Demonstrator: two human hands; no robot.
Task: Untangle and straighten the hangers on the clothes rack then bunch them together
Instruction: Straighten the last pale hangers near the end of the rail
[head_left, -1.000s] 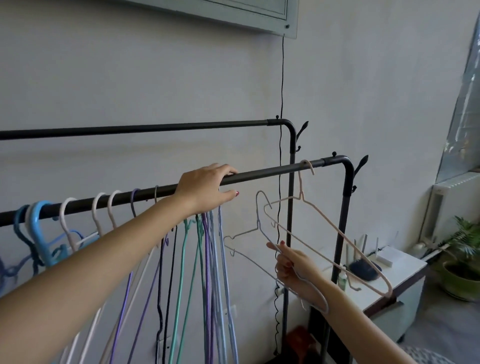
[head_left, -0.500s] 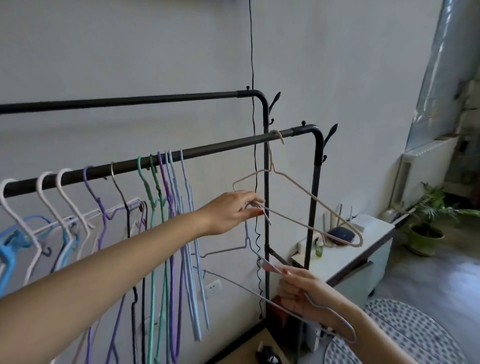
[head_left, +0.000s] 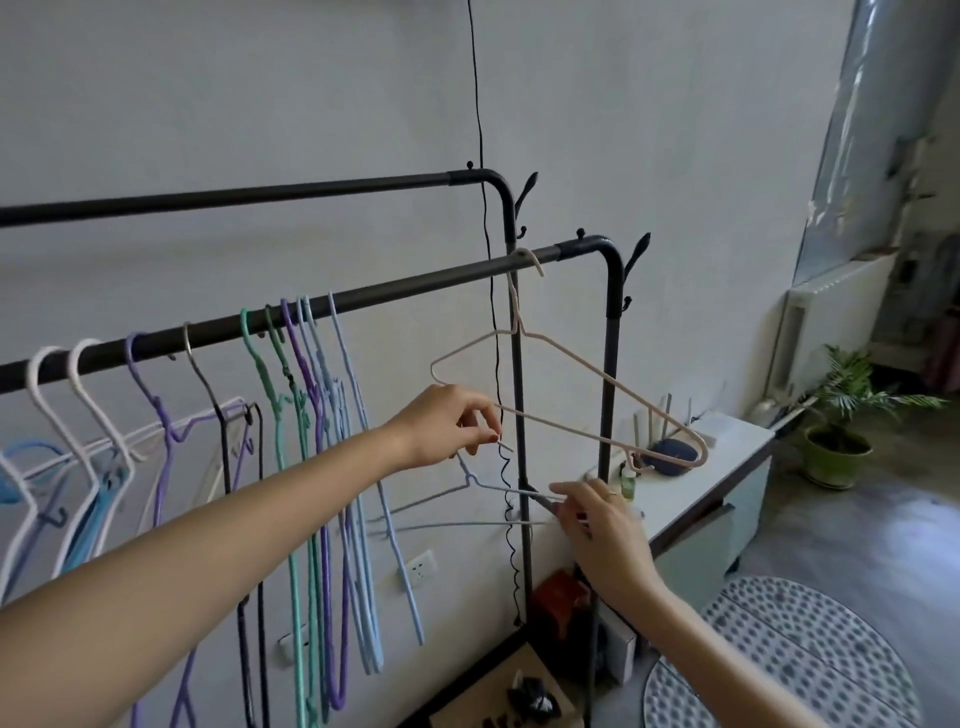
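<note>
Below the front rail (head_left: 415, 291), the left hand (head_left: 441, 426) has left the bar to pinch the hook of the loose grey hanger (head_left: 467, 525), whose shoulder the right hand (head_left: 597, 525) grips, ready for rehanging beside the pink hanger (head_left: 571, 364)

Black rack rails (head_left: 426, 291) w/ hangers in white (head_left: 49, 395), purple (head_left: 156, 405), black (head_left: 208, 389), teal-green (head_left: 254, 358), lt blue (head_left: 337, 353) & one pale pink (head_left: 571, 364); grey-white dotted rug (head_left: 789, 654); green plant pot (head_left: 836, 457).
</note>
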